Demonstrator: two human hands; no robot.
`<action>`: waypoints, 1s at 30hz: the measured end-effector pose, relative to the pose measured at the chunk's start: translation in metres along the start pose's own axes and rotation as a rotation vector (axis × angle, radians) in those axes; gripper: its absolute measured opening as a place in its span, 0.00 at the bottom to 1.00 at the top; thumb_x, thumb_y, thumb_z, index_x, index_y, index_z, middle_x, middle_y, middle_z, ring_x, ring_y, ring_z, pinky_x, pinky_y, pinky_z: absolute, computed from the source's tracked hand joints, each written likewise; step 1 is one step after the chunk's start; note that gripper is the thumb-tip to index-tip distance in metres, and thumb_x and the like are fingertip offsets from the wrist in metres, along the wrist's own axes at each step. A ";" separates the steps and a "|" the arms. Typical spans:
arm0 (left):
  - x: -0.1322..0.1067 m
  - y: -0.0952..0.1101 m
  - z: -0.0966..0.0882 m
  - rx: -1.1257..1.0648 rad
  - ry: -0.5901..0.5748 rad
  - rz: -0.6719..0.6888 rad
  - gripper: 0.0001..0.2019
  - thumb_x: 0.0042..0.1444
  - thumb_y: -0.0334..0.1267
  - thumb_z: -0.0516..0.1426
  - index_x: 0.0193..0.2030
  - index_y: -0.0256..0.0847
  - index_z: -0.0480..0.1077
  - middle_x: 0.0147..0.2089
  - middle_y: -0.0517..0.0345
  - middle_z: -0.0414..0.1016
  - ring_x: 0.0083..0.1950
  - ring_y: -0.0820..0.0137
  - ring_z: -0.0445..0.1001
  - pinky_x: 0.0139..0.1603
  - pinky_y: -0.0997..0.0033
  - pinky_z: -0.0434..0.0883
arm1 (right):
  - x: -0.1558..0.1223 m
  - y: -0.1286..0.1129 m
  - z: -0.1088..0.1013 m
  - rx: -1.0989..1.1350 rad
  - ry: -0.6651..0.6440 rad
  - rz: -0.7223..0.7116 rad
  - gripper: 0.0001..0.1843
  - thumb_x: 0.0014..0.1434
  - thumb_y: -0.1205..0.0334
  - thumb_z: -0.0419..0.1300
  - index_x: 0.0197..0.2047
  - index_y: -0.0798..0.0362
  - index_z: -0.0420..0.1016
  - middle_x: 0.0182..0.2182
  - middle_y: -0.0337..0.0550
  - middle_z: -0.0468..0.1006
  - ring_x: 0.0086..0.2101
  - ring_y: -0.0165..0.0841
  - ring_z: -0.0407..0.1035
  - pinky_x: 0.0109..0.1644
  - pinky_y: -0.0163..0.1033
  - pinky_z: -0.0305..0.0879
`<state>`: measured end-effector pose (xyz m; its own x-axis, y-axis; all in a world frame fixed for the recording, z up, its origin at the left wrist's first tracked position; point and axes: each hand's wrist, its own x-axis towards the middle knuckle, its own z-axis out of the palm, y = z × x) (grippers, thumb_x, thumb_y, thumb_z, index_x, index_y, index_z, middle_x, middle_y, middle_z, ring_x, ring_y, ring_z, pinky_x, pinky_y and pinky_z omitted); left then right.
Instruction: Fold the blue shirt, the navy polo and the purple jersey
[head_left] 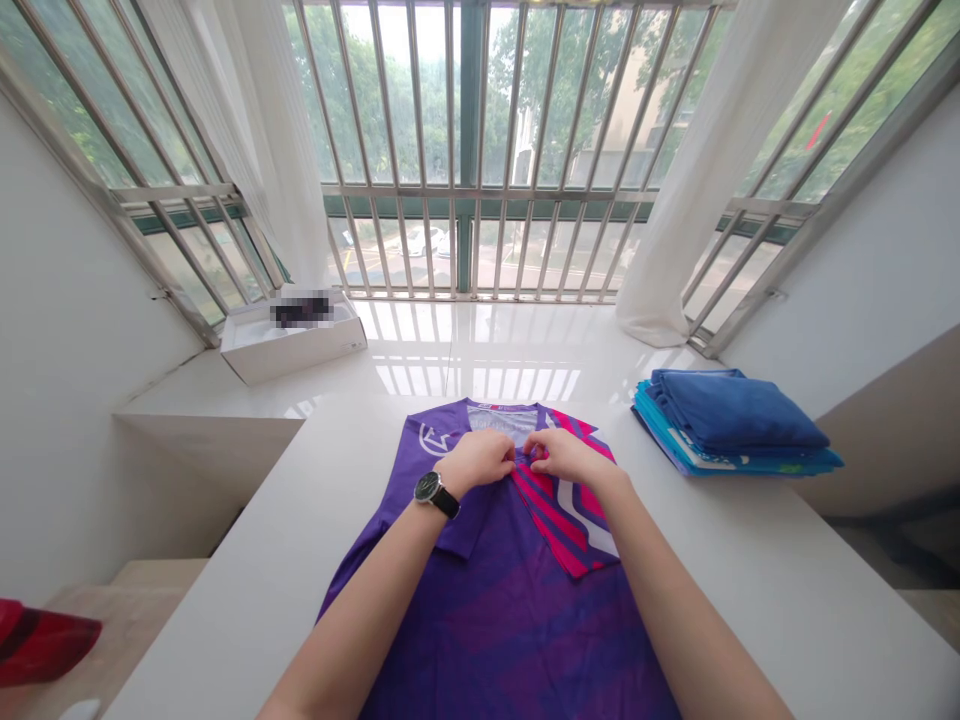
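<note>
We have the left hand [476, 462] and right hand [566, 455] meeting at the collar of a purple-and-pink sports jersey [495, 620], fingertips pinching the cloth — probably a firm grip, though the fingers partly hide it. The jersey lies flat mid-desk [750, 570], its lower end running out of view. We see open desk on both sides, with folded blue garments [731, 420] off to the right.
</note>
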<state>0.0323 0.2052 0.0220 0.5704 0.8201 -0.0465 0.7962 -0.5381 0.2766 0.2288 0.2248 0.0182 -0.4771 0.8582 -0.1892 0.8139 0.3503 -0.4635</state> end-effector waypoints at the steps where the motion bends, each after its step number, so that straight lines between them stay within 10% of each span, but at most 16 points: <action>1: 0.000 0.000 0.001 0.000 -0.002 -0.003 0.09 0.58 0.37 0.56 0.38 0.43 0.78 0.38 0.52 0.80 0.41 0.62 0.78 0.41 0.70 0.71 | 0.000 0.001 0.000 -0.002 0.002 -0.002 0.12 0.52 0.69 0.64 0.41 0.53 0.80 0.35 0.43 0.81 0.35 0.36 0.73 0.37 0.35 0.64; 10: 0.004 0.006 0.014 0.050 0.006 -0.028 0.10 0.60 0.41 0.54 0.37 0.41 0.76 0.39 0.49 0.79 0.41 0.60 0.78 0.42 0.66 0.72 | 0.002 0.012 0.000 0.009 0.064 -0.030 0.06 0.53 0.68 0.64 0.35 0.51 0.81 0.35 0.42 0.81 0.36 0.35 0.73 0.40 0.34 0.66; 17: 0.008 0.005 0.019 0.039 -0.008 -0.046 0.10 0.62 0.41 0.54 0.38 0.41 0.75 0.42 0.47 0.79 0.44 0.58 0.78 0.43 0.64 0.73 | -0.014 0.073 -0.027 -0.043 0.288 0.186 0.14 0.61 0.68 0.54 0.42 0.55 0.82 0.44 0.52 0.81 0.45 0.40 0.74 0.53 0.41 0.65; 30: 0.005 0.005 0.013 0.030 -0.004 -0.037 0.10 0.65 0.40 0.52 0.39 0.41 0.73 0.44 0.47 0.78 0.45 0.61 0.77 0.45 0.66 0.73 | -0.018 0.110 -0.023 -0.102 0.349 0.288 0.09 0.58 0.63 0.60 0.36 0.53 0.83 0.39 0.50 0.82 0.40 0.37 0.75 0.46 0.35 0.66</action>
<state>0.0414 0.2044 0.0107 0.5413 0.8387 -0.0603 0.8224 -0.5131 0.2457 0.3346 0.2563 -0.0095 -0.1009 0.9948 0.0129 0.9336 0.0992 -0.3443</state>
